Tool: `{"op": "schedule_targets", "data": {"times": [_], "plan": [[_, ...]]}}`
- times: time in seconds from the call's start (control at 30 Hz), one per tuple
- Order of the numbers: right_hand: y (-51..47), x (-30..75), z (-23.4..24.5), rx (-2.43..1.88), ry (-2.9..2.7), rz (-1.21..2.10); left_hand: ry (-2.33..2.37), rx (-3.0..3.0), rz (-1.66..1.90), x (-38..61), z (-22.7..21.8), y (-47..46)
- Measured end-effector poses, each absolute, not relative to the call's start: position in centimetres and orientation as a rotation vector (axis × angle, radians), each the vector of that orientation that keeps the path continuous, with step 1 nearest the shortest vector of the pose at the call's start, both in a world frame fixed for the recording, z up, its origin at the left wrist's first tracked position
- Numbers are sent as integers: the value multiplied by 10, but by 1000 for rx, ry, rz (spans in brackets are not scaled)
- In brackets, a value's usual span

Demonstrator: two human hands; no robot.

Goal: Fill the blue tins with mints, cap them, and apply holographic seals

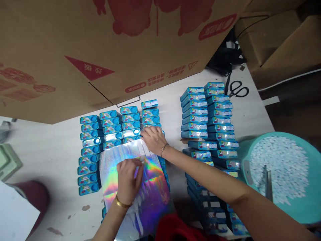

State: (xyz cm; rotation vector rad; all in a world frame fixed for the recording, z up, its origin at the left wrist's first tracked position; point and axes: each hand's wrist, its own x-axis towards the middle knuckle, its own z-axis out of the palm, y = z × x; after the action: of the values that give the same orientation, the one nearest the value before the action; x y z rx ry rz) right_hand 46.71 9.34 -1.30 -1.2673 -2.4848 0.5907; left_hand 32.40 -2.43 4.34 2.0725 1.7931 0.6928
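Observation:
A shiny rainbow-holographic sticker sheet point(150, 194) lies across rows of small blue boxes point(89, 170) with printed tops. My left hand point(129, 177), a gold bangle at its wrist, rests over the sheet with curled fingers, thumb and forefinger pinched at it near a pale strip. Just beyond the sheet's top edge, my right hand point(154, 139) bends its fingers down onto the boxes in the right-hand columns. Its fingertips are closed together against a box top; whether a small sticker is between them is hidden.
A large printed cardboard carton point(100, 43) stands along the back. To the right are more stacked blue boxes point(194, 111), black scissors point(238, 89) and a teal basin point(273, 137) of small pale pieces with a metal tool. A white sheet point(15, 214) sits at lower left.

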Motion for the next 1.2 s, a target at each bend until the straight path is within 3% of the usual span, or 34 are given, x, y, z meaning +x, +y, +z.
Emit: {"op": "schedule_targets", "data": {"times": [0.17,0.37,0.73,1.03,1.2], "plan": [[81,479,9,-1177,-1950,989,1953,1027,1350,330,62,4],[67,486,26,-1198,-1434,1423,1754,594,1403,342,46,45],[162,522,-5,-1564,-1477,1119,1936,1332,1415,374,-3,144],[185,519,-18,-1828,-1716,929,2302,1507,974,385,-11,162],[181,513,-42,-1832,-1587,1001,2401,1498,790,381,-8,165]]}}
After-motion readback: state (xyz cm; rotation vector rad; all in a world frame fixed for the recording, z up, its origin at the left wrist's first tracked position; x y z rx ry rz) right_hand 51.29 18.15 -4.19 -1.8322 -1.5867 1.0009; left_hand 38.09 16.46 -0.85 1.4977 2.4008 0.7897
